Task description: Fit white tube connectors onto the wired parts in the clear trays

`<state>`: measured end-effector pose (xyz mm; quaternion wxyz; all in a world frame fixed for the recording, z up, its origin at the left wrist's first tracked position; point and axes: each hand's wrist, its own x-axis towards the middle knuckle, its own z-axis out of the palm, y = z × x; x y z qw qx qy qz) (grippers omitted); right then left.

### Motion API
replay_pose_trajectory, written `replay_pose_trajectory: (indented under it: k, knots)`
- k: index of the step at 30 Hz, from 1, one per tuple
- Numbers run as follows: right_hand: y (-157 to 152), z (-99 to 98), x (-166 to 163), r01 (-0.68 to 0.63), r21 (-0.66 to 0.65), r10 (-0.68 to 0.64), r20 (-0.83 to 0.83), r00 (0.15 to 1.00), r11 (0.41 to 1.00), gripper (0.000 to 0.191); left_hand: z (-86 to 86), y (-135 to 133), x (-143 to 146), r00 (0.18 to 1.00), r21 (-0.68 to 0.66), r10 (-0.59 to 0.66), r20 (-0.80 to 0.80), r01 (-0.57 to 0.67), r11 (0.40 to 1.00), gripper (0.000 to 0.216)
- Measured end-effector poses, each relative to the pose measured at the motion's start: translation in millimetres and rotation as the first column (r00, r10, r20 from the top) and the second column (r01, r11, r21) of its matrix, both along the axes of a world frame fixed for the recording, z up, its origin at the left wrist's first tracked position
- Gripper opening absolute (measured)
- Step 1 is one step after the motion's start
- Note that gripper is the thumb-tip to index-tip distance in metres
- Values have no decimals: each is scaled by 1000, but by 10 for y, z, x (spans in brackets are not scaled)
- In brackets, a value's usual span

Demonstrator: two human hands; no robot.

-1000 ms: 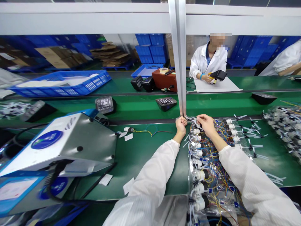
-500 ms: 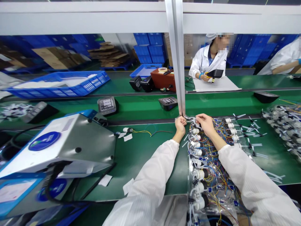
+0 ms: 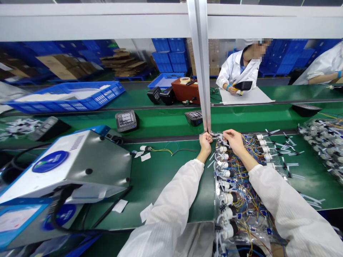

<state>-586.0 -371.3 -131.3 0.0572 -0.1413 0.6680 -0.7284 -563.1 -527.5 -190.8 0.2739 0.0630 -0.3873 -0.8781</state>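
My left hand [image 3: 205,143] is closed in a fist beside the foot of the metal post, and its fingers hide what they grip. To its right, my right hand [image 3: 234,141] pinches with thumb and forefinger at the far end of a row of small white-and-black motors [image 3: 226,173]. A small whitish piece [image 3: 219,136] shows between the two hands; its kind is too small to tell. The motors have thin coloured wires [image 3: 248,192] and short clear tubes, and lie on clear plastic under my right forearm. A single motor [image 3: 145,147] with wires lies left of my hands.
The metal post [image 3: 201,71] stands just beyond my hands. A large metal machine [image 3: 99,160] occupies the left. Display units [image 3: 127,120] sit on the green belt [image 3: 160,123]. More motors [image 3: 324,146] are piled at right. Across the belt, a co-worker [image 3: 237,69] holds a dark unit.
The display units on the belt have shifted a little to the right. The co-worker across the belt has leaned slightly to the right. My hands stay almost in place.
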Motion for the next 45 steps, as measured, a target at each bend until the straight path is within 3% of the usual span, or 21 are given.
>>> replay_pose_trajectory:
  k: [45]
  knots:
    - [-2, 21, 14, -5, -16, 5, 5, 1000, 1000, 23, -10, 6, -3, 1000, -52, 22, -18, -22, 998, 29]
